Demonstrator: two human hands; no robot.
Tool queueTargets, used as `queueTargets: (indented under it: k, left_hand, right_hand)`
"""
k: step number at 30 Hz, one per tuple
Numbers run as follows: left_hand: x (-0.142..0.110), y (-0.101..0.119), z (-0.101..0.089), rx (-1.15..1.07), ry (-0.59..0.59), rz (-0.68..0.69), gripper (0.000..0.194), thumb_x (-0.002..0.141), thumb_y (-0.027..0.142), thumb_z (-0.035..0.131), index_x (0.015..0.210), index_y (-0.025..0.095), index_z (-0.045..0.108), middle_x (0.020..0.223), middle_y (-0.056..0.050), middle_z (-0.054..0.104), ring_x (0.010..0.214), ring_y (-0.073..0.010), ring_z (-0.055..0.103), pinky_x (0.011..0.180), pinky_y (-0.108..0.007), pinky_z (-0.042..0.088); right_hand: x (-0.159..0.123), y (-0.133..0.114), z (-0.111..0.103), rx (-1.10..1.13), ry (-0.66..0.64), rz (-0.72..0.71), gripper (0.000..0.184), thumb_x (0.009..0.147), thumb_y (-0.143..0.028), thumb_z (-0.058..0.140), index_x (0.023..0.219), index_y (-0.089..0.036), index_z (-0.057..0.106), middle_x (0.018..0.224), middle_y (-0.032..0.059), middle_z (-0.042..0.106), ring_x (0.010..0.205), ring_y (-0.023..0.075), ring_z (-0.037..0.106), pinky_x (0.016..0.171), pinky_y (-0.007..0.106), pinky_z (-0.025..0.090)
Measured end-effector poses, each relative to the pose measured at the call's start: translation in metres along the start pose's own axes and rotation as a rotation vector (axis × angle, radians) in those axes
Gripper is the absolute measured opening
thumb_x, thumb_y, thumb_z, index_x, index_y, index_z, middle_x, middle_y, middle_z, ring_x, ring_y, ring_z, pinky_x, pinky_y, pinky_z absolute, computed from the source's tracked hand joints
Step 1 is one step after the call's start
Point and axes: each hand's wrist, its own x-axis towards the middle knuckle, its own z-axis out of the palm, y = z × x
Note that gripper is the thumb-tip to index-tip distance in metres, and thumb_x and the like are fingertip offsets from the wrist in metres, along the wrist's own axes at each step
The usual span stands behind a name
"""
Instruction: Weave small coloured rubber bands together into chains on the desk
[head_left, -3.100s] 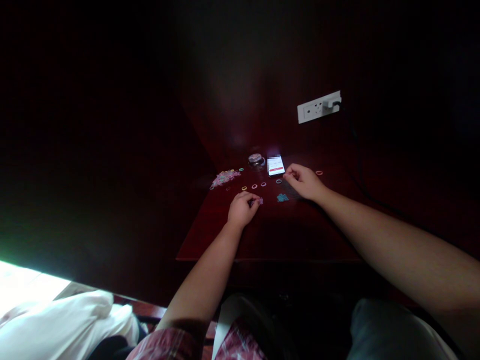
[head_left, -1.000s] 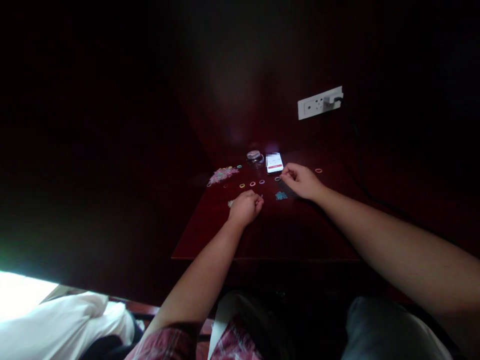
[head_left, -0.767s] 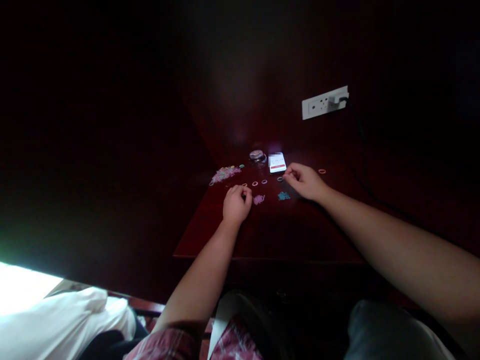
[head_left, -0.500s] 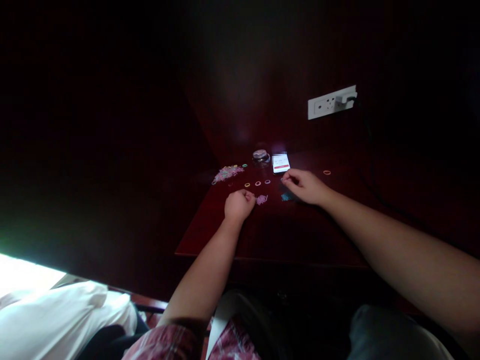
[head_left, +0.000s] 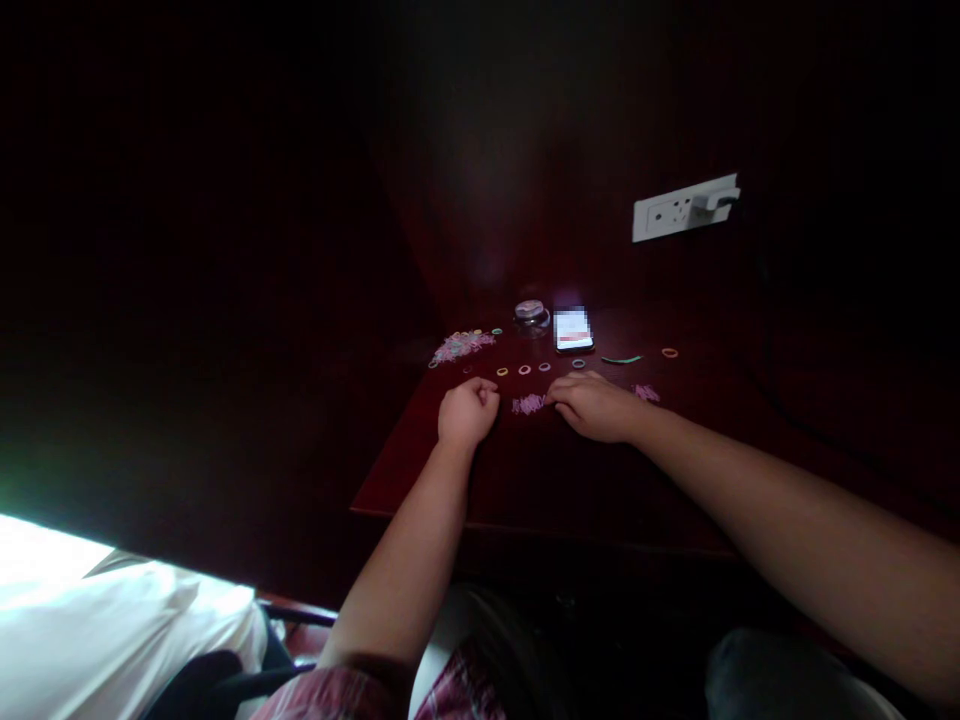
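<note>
My left hand [head_left: 469, 412] rests on the dark red table, fingers curled in; whatever may be inside is hidden. Just to its right lies a small heap of purple bands [head_left: 529, 404], thin and loose. My right hand [head_left: 592, 406] reaches in from the right, its bent fingertips at that heap's right edge. Whether a band sits between them is too small to tell. Beyond the hands runs a row of small rings: a yellow ring [head_left: 502, 372], a pink ring [head_left: 524, 370], a purple ring [head_left: 545, 367] and a blue ring [head_left: 578, 364].
A larger mixed pile of bands [head_left: 463, 347] lies at back left. Behind the row stand a round clear jar [head_left: 530, 312] and a lit phone [head_left: 574, 330]. Rightward are a green strip [head_left: 622, 360], an orange ring [head_left: 670, 353] and a pinkish heap [head_left: 646, 393]. A socket panel [head_left: 685, 208] is on the wall.
My right hand has moved left and nearer, from beside the blue ring to the purple heap, covering the blue heap. The green strip and pinkish heap now show. My left hand has drawn slightly left.
</note>
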Motion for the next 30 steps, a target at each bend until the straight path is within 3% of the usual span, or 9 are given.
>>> queueTargets:
  k: [7,17,25,30]
  left_hand:
    - [-0.003,0.004,0.006,0.045,-0.132,0.188,0.016,0.079,0.022,0.06,0.087,0.024,0.073,0.089,-0.002,0.073,0.079,-0.0171,0.065,0.079,-0.027,0.049]
    - [0.001,0.008,0.015,0.052,-0.121,0.307,0.015,0.079,0.024,0.06,0.084,0.022,0.074,0.091,-0.004,0.073,0.081,-0.0192,0.064,0.08,-0.03,0.049]
    - [0.002,0.004,0.016,-0.023,-0.085,0.286,0.013,0.08,0.023,0.059,0.085,0.022,0.071,0.085,-0.002,0.072,0.078,-0.0174,0.063,0.078,-0.028,0.048]
    - [0.009,-0.021,-0.001,-0.075,0.02,0.159,0.016,0.083,0.025,0.056,0.091,0.023,0.07,0.089,-0.002,0.072,0.079,-0.0165,0.064,0.076,-0.027,0.049]
  right_hand:
    - [0.001,0.0,0.005,-0.005,0.01,-0.036,0.028,0.087,-0.017,0.045,0.102,-0.019,0.069,0.113,0.0071,0.068,0.106,0.0233,0.059,0.097,0.041,0.039]
    - [0.001,0.001,0.008,0.023,0.043,-0.069,0.029,0.085,-0.015,0.048,0.103,-0.02,0.069,0.113,0.0074,0.069,0.107,0.0239,0.06,0.097,0.043,0.041]
    - [0.0,0.0,0.008,0.014,0.039,-0.053,0.029,0.085,-0.016,0.047,0.105,-0.019,0.069,0.114,0.007,0.069,0.107,0.0239,0.061,0.098,0.043,0.042]
    - [-0.002,0.0,0.002,0.032,0.065,-0.054,0.029,0.087,-0.017,0.046,0.104,-0.019,0.069,0.111,0.0061,0.07,0.105,0.0233,0.062,0.097,0.042,0.043]
